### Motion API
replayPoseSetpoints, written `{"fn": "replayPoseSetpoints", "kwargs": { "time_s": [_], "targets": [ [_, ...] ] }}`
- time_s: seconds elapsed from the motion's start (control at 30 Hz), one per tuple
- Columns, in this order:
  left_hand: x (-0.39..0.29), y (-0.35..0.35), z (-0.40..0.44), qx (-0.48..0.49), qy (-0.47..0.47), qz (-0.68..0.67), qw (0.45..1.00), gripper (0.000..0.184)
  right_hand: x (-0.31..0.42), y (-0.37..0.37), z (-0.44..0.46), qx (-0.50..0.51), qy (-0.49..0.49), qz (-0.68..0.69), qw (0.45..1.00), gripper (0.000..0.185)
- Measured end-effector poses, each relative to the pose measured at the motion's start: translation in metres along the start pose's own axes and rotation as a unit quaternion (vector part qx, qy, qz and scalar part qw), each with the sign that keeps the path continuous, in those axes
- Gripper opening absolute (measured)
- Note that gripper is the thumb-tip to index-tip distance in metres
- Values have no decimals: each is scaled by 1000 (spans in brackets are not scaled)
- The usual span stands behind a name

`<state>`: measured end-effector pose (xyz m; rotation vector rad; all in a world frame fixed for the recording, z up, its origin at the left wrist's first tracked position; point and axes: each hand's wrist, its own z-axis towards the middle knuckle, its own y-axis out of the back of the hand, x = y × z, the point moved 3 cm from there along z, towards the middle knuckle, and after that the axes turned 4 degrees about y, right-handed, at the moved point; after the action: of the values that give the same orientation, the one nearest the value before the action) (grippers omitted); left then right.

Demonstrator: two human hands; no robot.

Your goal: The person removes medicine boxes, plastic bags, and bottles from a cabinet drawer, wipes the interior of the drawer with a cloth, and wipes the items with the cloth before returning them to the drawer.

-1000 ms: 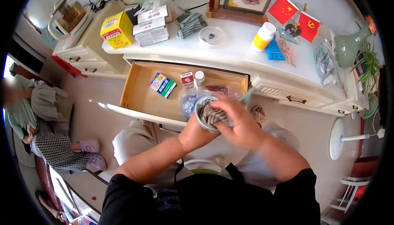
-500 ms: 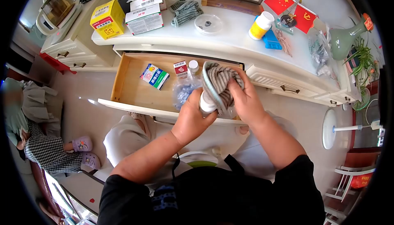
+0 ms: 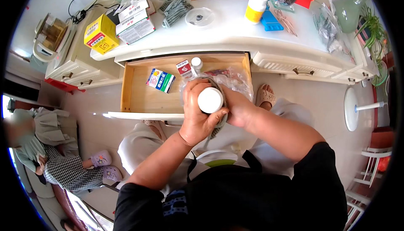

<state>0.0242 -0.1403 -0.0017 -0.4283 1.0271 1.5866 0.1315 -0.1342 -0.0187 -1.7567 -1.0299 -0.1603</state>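
My left hand (image 3: 192, 115) is closed around a bottle (image 3: 210, 100), its white round top facing up at me. A brown-grey striped cloth (image 3: 216, 130) wraps the bottle's right side, and my right hand (image 3: 236, 108) presses it there; that hand's fingertips are hidden. Both hands are over the front of an open wooden drawer (image 3: 139, 101). Inside it lie a blue, white and green medicine box (image 3: 160, 80), a red and white box (image 3: 184, 68), a small white-capped bottle (image 3: 196, 64) and a clear plastic bag (image 3: 237, 82).
On the white cabinet top stand a yellow box (image 3: 101, 35), white boxes (image 3: 135, 26), a striped cloth (image 3: 176, 12), a clear dish (image 3: 200, 17) and a yellow-labelled bottle (image 3: 256, 8). A person (image 3: 71, 163) sits at the left. A white round base (image 3: 351, 109) is at the right.
The bottle has been tipped so its white top faces me. The cloth has slid from above the bottle down to its side, with my right hand lower. The view has shifted slightly.
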Motion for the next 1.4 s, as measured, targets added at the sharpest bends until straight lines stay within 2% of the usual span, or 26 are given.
{"fn": "replayPoseSetpoints", "kwargs": {
  "time_s": [0.07,0.1,0.13,0.17,0.2,0.23,0.27,0.3,0.33,0.37,0.47,0.53,0.6,0.67,0.83,0.87,0.93,1.0,1.07,1.2,1.27,1.37,1.4],
  "targets": [
    [10,3,-2,-17,35,64,997,63,-5,14,4,27,12,19,999,29],
    [19,5,-4,-41,105,-22,993,58,-5,16,3,42,-12,28,999,29],
    [27,11,-2,-65,140,-33,988,53,-5,15,0,58,-36,37,997,28],
    [33,15,2,-81,141,30,986,51,-5,16,-4,16,-48,20,998,31],
    [39,19,7,-98,142,93,981,49,6,9,-17,15,-45,26,999,31],
    [64,19,6,-104,210,22,972,48,20,-2,-35,77,-52,-239,967,30],
    [85,15,5,-110,276,-50,953,48,27,-6,-43,132,-55,-487,861,30],
    [83,7,15,-103,287,-109,946,47,15,-2,-46,199,8,-497,844,30],
    [86,-2,25,-84,251,-83,961,50,6,-6,-51,265,70,-503,820,29],
    [89,-11,33,-57,248,-38,966,51,1,-6,-57,306,7,-493,814,26],
    [112,-40,56,9,190,106,976,54,-1,-12,-64,335,59,-541,769,28],
    [127,-58,68,33,202,131,970,55,0,-9,-66,334,75,-535,772,29],
    [144,-76,72,86,99,217,967,53,0,-8,-68,334,92,-527,776,30],
    [162,-87,69,104,117,210,965,55,-1,-6,-71,343,73,-531,771,30],
    [179,-102,56,182,117,237,947,52,2,-5,-75,323,130,-499,793,31],
    [185,-101,50,183,116,239,947,52,3,-5,-75,326,130,-504,789,30],
    [194,-97,42,167,190,225,941,51,5,-6,-75,326,132,-510,785,30],
    [195,-96,39,154,198,241,937,51,4,-7,-75,324,137,-504,789,29],
    [189,-96,42,161,183,318,916,50,3,-7,-76,321,139,-507,788,29],
    [185,-101,49,201,162,390,884,48,2,-7,-73,328,126,-524,776,32],
    [192,-101,54,277,227,396,845,51,5,-8,-71,329,115,-531,773,32],
    [190,-97,59,297,243,427,819,50,2,-8,-68,331,104,-544,764,32],
    [167,-94,63,280,220,447,821,47,3,-7,-67,330,106,-549,761,33]
  ]
}}
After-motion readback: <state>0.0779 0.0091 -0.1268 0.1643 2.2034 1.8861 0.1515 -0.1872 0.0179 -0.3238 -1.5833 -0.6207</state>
